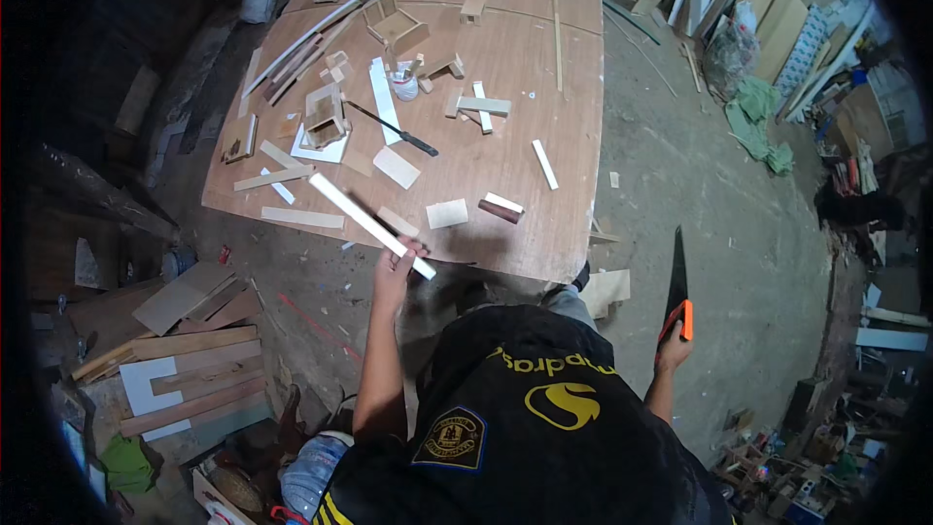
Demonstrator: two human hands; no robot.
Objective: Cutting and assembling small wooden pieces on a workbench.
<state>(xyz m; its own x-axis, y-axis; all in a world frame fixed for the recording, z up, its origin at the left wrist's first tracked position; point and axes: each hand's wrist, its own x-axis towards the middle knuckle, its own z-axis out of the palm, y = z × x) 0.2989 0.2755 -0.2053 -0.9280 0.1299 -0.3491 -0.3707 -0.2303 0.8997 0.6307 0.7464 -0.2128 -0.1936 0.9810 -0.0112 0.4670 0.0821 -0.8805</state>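
Note:
A long white wooden strip [362, 218] is gripped near its lower end by my left hand [400, 261], at the table's near edge. The strip slants up and left over the tabletop. Out to the right, above the floor, my right hand [672, 348] is wrapped round the orange handle of a handsaw [679, 277], its dark blade pointing away from me. Close to the strip lie a pale rectangular wood piece [447, 213], a short block with a white top and dark side [501, 208] and a small white board [397, 167].
The wooden table [525, 248] bears several small box frames [396, 23], a white glue pot [404, 84], a long dark tool [394, 128] and scattered strips. Stacked boards [194, 369] lie on the floor at left. Panels and a green cloth [756, 122] stand at right.

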